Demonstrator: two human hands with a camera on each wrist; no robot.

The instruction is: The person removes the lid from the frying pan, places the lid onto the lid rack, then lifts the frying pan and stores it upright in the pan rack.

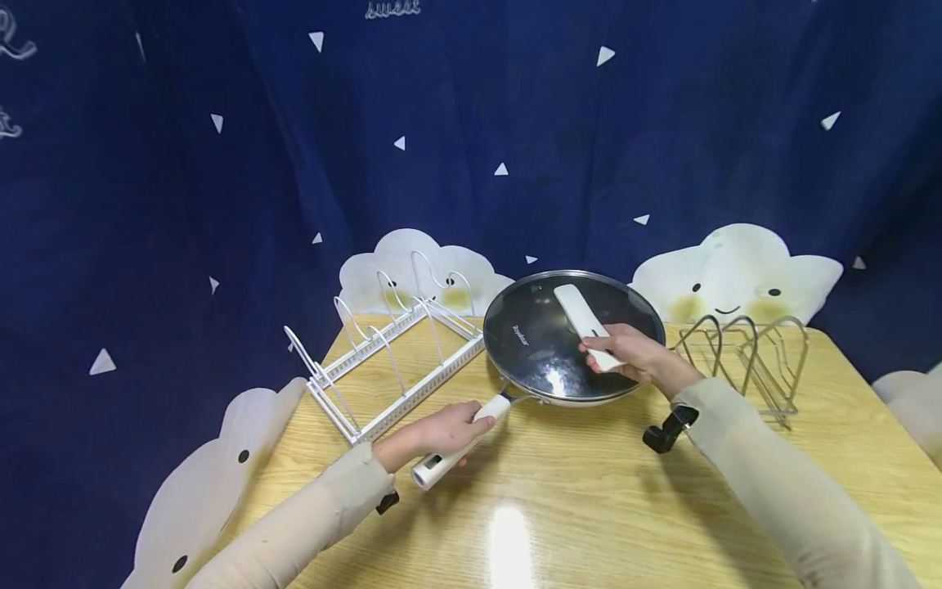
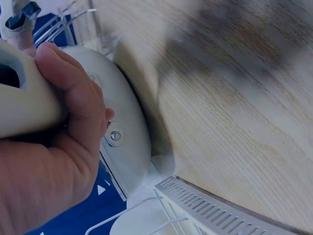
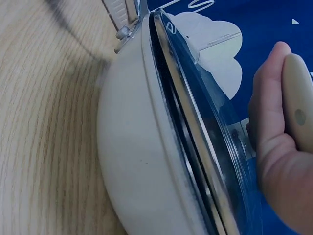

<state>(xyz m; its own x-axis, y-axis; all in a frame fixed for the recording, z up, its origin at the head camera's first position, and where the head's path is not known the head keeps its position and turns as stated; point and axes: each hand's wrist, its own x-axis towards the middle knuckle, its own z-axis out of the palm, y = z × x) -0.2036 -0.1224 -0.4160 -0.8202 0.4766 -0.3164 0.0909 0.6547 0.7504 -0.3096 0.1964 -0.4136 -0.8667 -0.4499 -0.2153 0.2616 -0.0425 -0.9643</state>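
A white-sided pan carries a dark glass lid with a long white handle. My left hand grips the pan's white handle, fingers curled round it. The lid's handle is held by my right hand, thumb along one side. From the right wrist, a narrow dark gap shows between the lid's edge and the pan's rim. The left wrist view shows the pan's side above the wood with a shadow beside it; whether its base touches the table cannot be told.
To the left of the pan stands a white wire rack with several upright loops. A smaller metal rack is at the right, behind my right forearm. Cloud-shaped figures and a blue curtain border the wooden table.
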